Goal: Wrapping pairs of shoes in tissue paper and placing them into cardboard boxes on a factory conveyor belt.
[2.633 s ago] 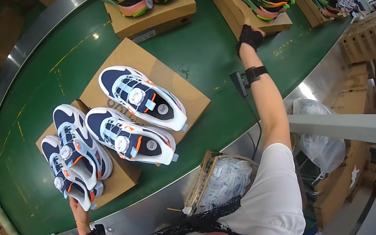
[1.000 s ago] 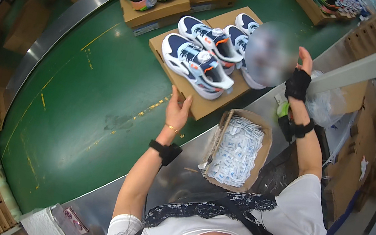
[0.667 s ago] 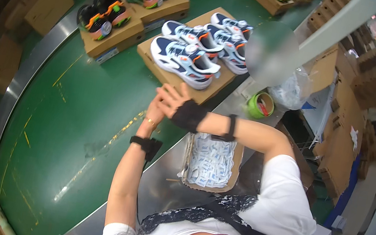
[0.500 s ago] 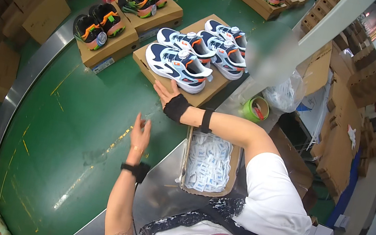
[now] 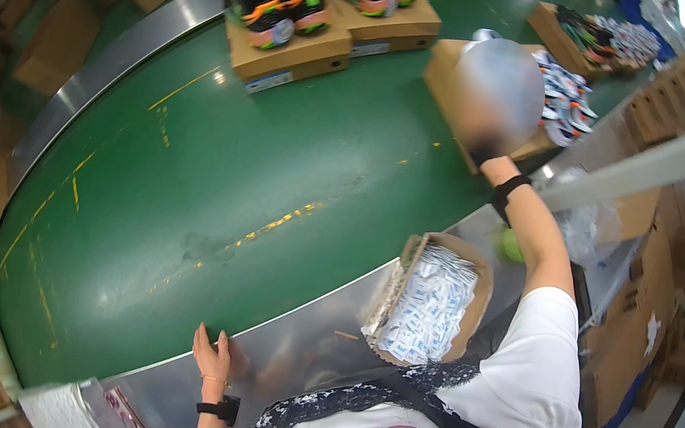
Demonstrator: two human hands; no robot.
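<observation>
Cardboard shoebox (image 5: pixel 450 82) at the green belt's (image 5: pixel 255 189) far edge meets the right hand (image 5: pixel 486 152), mostly behind a blur, grip unreadable. Left hand (image 5: pixel 208 353) lies open, empty, on the metal rim (image 5: pixel 312 337). Nearby, a carton of white sachets (image 5: pixel 429 303).

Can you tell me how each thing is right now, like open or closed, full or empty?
Left hand: open, flat on the metal rim.
Right hand: mostly hidden, reaching at a shoe box.
Packet box: open, full of white packets.
Two shoe boxes: closed, sneakers on top.
Green belt: bare here.
</observation>
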